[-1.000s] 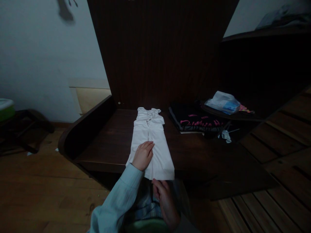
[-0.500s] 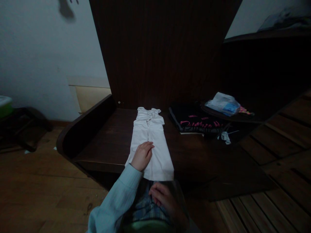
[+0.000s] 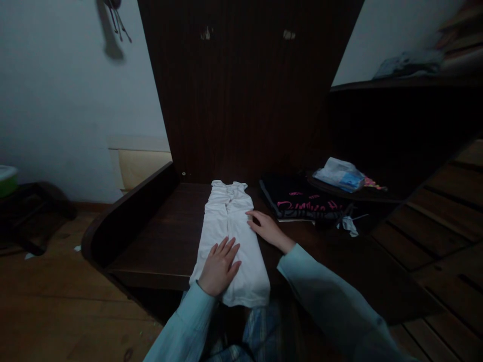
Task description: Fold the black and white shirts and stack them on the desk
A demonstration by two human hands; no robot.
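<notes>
A white garment (image 3: 247, 266) lies flat and lengthwise on the dark wooden desk top (image 3: 162, 236). Its far part is wrinkled and gathered, while the near end hangs slightly over the front edge. My left hand (image 3: 220, 264) rests palm down on the lower left of the cloth, fingers spread. At the garment's right edge, about halfway up, my right hand (image 3: 266, 229) touches the fabric with its fingertips, thumb and fingers apart. Neither hand grips anything.
Right of the garment lies a folded black garment with pink lettering (image 3: 298, 198). Beside it, a white and blue plastic packet (image 3: 339, 173) sits on a dark rounded shelf. A raised side panel (image 3: 128, 201) bounds the desk on the left. Wooden slats (image 3: 426, 236) are at far right.
My right hand has moved from my lap up and forward onto the garment's right edge. My left hand stays on the cloth, its fingers now more spread. The view has tilted up slightly.
</notes>
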